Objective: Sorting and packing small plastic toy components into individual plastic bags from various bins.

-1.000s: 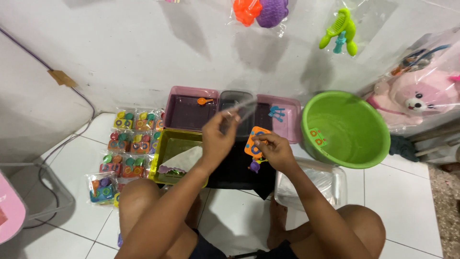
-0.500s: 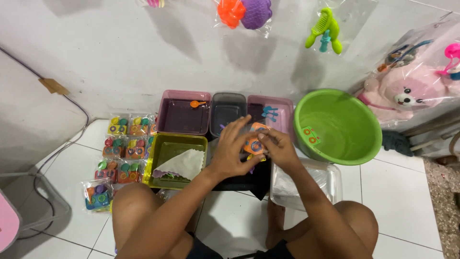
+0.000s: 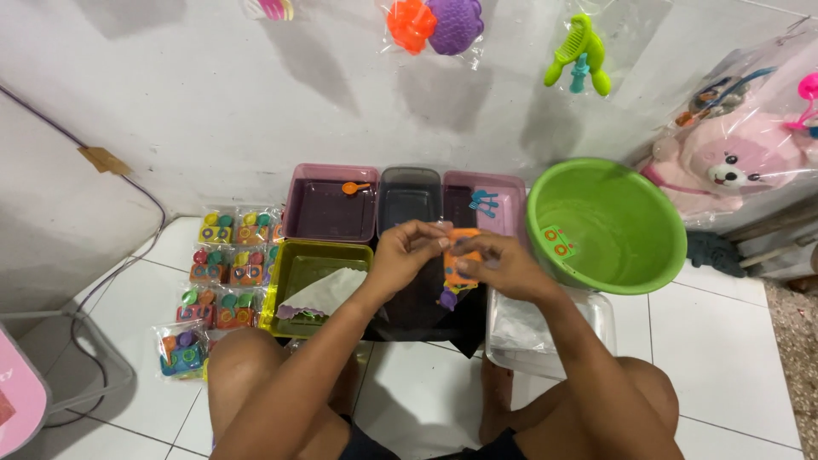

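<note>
- Both hands meet over the black tray (image 3: 422, 298): the left hand (image 3: 407, 251) and right hand (image 3: 503, 266) pinch a small orange toy piece (image 3: 461, 260) with its clear wrapping between the fingertips — a purple bit hangs below it.
- Done so far, judging by the floor: a block of filled toy packets (image 3: 217, 273) lies by the yellow tray's (image 3: 281, 285) left edge.
- Left: loose pieces in the rear trays (image 3: 328, 209) and the green basin (image 3: 605, 226) — this packet looks unfinished.
</note>
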